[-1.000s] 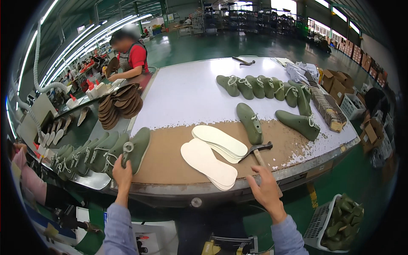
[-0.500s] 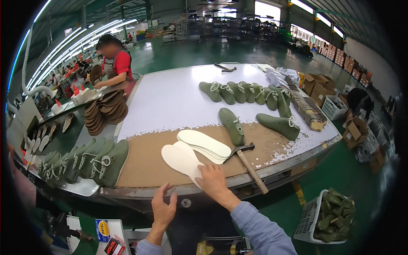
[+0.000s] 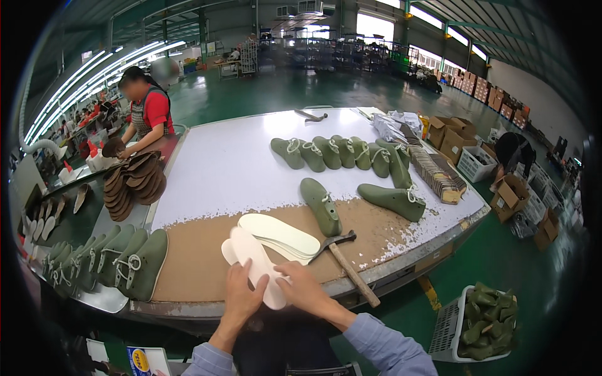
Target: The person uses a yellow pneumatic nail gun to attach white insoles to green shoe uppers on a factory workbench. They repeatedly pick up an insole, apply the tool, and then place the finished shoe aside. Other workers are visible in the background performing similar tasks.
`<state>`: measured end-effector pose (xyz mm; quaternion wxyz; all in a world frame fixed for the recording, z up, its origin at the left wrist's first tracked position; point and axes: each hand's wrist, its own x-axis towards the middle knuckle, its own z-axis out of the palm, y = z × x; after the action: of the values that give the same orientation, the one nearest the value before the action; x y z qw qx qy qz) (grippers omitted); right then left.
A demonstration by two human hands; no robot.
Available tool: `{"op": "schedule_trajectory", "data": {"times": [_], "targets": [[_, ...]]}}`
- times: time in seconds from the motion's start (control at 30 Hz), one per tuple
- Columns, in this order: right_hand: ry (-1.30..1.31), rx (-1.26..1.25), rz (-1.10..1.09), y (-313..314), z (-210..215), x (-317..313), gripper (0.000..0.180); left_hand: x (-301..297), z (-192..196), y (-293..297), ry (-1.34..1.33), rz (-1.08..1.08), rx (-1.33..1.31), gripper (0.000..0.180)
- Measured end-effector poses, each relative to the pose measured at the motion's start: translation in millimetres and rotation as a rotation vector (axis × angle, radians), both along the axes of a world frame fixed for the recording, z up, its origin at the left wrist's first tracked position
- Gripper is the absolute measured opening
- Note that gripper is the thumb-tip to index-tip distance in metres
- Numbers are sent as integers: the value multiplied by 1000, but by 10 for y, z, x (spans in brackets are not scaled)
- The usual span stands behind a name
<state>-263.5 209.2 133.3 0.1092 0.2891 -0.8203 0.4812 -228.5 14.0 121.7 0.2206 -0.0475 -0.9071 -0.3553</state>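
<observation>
Both hands at the near edge of the bench [image 3: 238, 156], working one white insole [image 3: 254, 263]. Left hand [image 3: 241, 297] grips its near end from the left, fingers curled over the top face. Right hand [image 3: 307, 288] pinches the same end from the right, thumb on top. The insole runs away from the hands toward upper left, its far end lying on the brown board surface [image 3: 194, 263]; whether the near end is lifted clear cannot be told.

Just beyond, touching or overlapping it, a small stack of white insoles [image 3: 282, 235]. A hammer [image 3: 345, 260] lies just right of that stack, head beside it, wooden handle reaching to the bench edge near the right hand. An olive green shoe upper on its last [image 3: 321, 205] sits behind the hammer head; another [image 3: 394, 199] lies on its side further right.

Containers: a white plastic basket [image 3: 448, 329] on the floor at lower right, filled with olive green shoe pieces [image 3: 486, 319]. Open cardboard boxes [image 3: 511, 194] stand on the floor past the right end of the bench; contents not readable. A tray [image 3: 106, 299] at the left holds a row of green uppers [image 3: 125, 263].
</observation>
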Motion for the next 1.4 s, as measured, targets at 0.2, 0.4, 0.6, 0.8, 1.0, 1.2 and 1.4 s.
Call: {"op": "schedule_trajectory", "data": {"times": [0.2,0.4,0.6,0.8,1.0,1.2,1.4], "targets": [[-91,-68,-211,763,681,-884,37,-156,-123,-690,-158,-185,-252,63],[38,177,-476,1122,606,-2659,49,-245,-104,-665,-116,-255,-399,66],[-79,450,-624,499,691,-4116,78,-245,9,-700,-202,-263,-374,68],[-138,715,-592,-82,463,-4939,71,-215,99,-649,-233,-266,-279,77],[-106,830,-548,-420,455,-4662,70,-332,-25,-666,-240,-266,-354,74],[64,352,-408,310,537,-4591,71,-277,16,-626,-232,-223,-305,74],[-333,437,-642,2008,289,-5065,97,-327,36,-586,-284,-263,-341,75]]}}
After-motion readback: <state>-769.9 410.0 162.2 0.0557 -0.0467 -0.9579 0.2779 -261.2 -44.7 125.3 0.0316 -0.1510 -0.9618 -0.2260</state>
